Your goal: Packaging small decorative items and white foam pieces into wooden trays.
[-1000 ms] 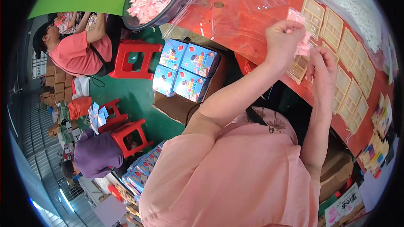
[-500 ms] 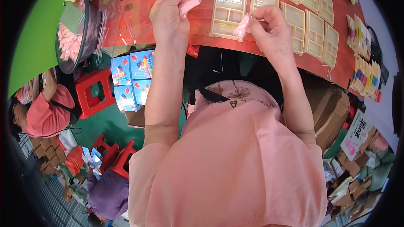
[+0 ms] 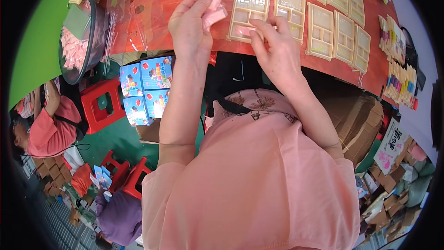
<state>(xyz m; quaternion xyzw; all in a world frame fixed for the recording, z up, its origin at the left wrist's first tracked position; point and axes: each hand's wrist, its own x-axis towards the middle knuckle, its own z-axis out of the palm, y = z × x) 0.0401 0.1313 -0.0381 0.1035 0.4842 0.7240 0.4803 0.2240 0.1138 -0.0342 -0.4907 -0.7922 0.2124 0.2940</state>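
Observation:
My left hand (image 3: 190,18) is closed on several small pink packets (image 3: 213,15) in clear wrap, which fan out past its fingers above the red tabletop. Over the near-left cream compartment tray (image 3: 249,2) is my right hand (image 3: 277,46), its thumb and fingers apart. One pink packet (image 3: 242,31) lies in that tray's lower compartment, just beside the right fingertips. Further cream trays (image 3: 289,9) stand in rows to the right, some with clear or yellowish-green pieces inside.
At the left, a dark-rimmed basket (image 3: 74,51) holds many pink packets. Clear plastic bags (image 3: 125,18) lie beside it on the red table (image 3: 162,37). Bundles of coloured sticks (image 3: 398,83) sit at the right. Blue printed boxes (image 3: 147,90) and a red stool (image 3: 99,106) are below.
My right hand has moved left to the near-left tray and let go of its pink packet, which now lies in the lower compartment. My left hand has shifted slightly right.

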